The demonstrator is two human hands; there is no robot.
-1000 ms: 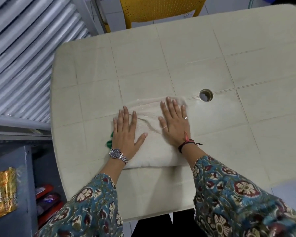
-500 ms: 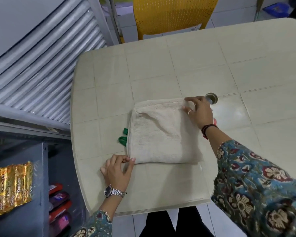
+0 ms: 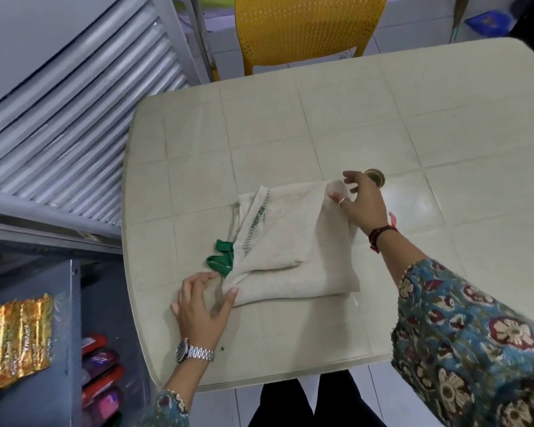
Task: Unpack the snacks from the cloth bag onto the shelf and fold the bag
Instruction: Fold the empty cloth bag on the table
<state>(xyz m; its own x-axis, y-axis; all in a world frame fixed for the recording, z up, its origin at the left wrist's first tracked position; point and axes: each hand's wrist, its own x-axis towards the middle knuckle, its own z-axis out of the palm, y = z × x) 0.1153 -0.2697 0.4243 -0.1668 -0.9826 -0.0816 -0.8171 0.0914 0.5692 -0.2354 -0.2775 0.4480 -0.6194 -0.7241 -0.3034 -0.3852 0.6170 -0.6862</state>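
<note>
Both hands pinch opposite corners of the cloth bag [image 3: 293, 241]: right hand [image 3: 359, 201] far, left hand [image 3: 202, 303] near (by the green handles [image 3: 221, 257]). Uneven pulling could undo the fold.

Left hand [image 3: 204, 306], right hand [image 3: 362, 202] — pinching grips

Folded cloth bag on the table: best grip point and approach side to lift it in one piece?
Likely the near folded edge of the cloth bag, coming from the person's side. There the layers stack flush, so one pinch catches all. The left edge is loose: a flap peels up and the green handles stick out.
</note>
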